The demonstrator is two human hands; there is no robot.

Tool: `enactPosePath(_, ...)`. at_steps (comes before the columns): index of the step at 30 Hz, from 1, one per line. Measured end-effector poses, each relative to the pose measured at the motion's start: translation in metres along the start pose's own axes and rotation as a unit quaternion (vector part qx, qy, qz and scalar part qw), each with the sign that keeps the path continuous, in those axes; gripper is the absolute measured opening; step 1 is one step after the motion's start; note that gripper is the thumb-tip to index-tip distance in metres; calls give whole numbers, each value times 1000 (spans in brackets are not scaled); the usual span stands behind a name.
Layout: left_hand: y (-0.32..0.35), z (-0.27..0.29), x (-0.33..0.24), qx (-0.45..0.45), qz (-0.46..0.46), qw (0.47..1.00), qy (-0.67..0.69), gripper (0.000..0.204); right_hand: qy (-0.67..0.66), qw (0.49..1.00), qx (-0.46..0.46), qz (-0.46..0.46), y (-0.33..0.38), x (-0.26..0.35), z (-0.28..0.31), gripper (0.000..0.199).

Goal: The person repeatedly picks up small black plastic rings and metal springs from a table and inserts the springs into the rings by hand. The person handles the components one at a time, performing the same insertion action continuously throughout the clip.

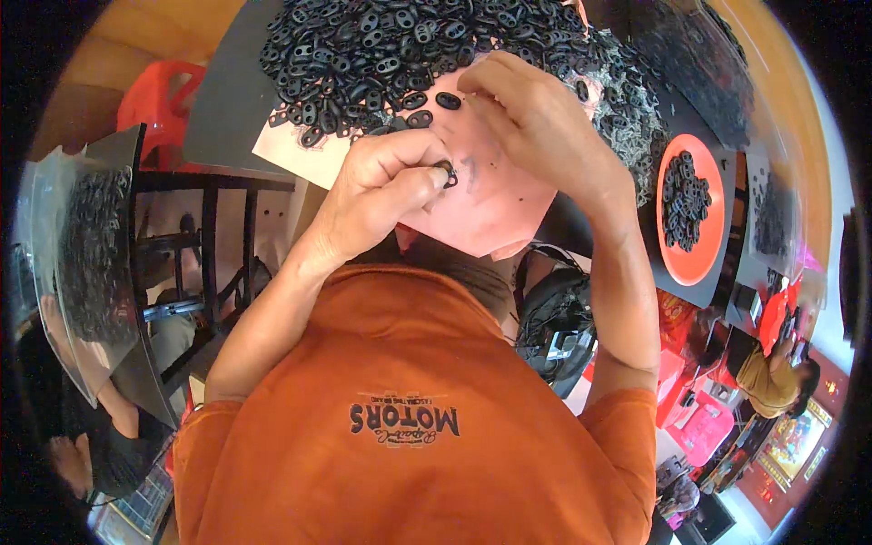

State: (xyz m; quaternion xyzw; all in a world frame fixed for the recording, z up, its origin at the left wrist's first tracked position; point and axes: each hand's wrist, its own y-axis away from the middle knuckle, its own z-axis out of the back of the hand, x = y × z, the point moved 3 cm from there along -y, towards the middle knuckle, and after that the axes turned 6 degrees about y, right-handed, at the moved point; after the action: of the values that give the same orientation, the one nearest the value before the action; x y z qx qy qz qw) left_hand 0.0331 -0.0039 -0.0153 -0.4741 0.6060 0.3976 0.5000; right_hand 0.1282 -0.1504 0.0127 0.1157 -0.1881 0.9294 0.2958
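Observation:
Between the thumb and bent fingers of my left hand (386, 182) is a small black two-hole cord lock piece (450, 173), held over a pink sheet (490, 213). My right hand (545, 127) is just to its right, above the sheet, with bent fingers a little apart and nothing visible between them. Its fingertips are nearest to a loose oval two-hole piece (447, 101). Another loose piece (419, 119) lies beside my left knuckles. Beyond both hands spreads a large heap of black two-hole pieces (363, 54). The undersides of my right fingers are hidden.
Right of the heap lie many clear-grey small parts (627, 109). An orange-red plate (672, 259) of black parts sits at the right. A red plastic chair (154, 104) stands at left, near clear bags of black parts (95, 245). Other people are at both sides.

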Motion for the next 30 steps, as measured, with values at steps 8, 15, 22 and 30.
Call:
enactPosePath(8, -1, 1, 0, -17, 17, 1000, 12, 13, 13, 1000, 24, -5, -5, 0, 3, 14)
enactPosePath(15, -1, 1, 0, -1, 19, 999, 41, 13, 67, 997, 33, -13, -7, 14, -10, 16)
enactPosePath(22, 0, -1, -5, 18, 3, 998, 52, 12, 52, 998, 37, -22, -9, 17, -10, 17)
enactPosePath(30, 3, 4, -4, 50, -26, 997, 52, 13, -142, 985, 1, -101, 4, 21, 11, 17)
